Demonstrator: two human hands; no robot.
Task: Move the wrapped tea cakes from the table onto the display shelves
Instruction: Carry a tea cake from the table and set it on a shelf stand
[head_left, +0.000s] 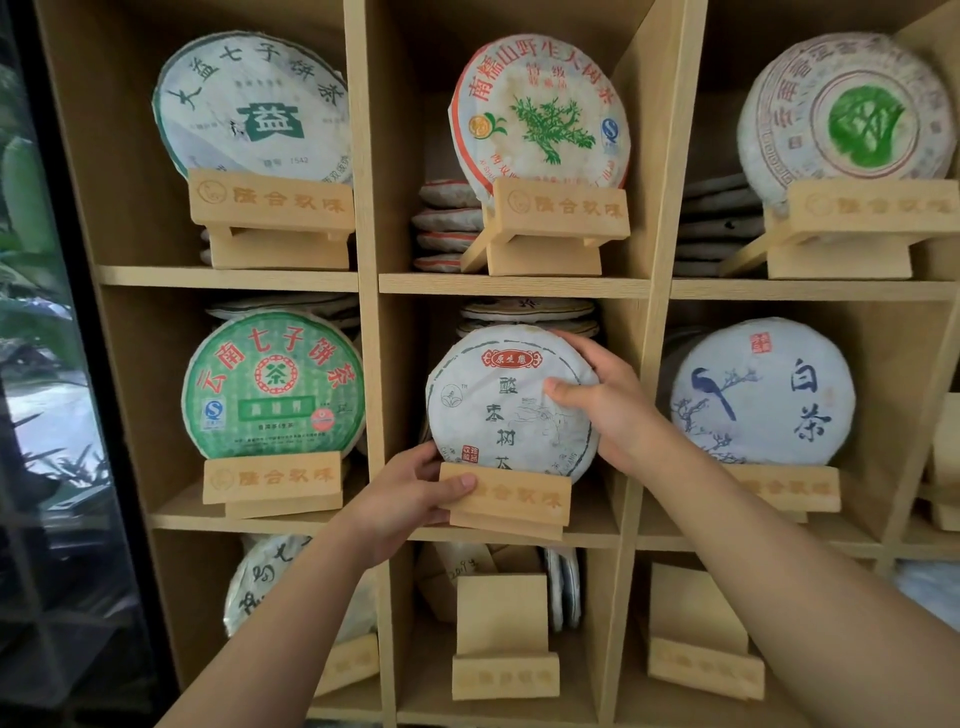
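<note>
A white wrapped tea cake (498, 410) with dark characters and a red label stands upright on a wooden stand (511, 500) in the middle cubby of the wooden display shelves (514, 285). My right hand (608, 400) grips the cake's right edge, thumb on its face and fingers behind its top. My left hand (410, 493) holds the stand's left end, thumb across its front. The table is out of view.
Other cubbies hold displayed cakes: a green one (272, 382) to the left, a bird-print one (763, 392) to the right, three more above. Flat stacks of cakes (447, 226) lie behind the stands. Empty stands (504, 639) sit in the bottom row. A glass pane (47, 364) borders the left.
</note>
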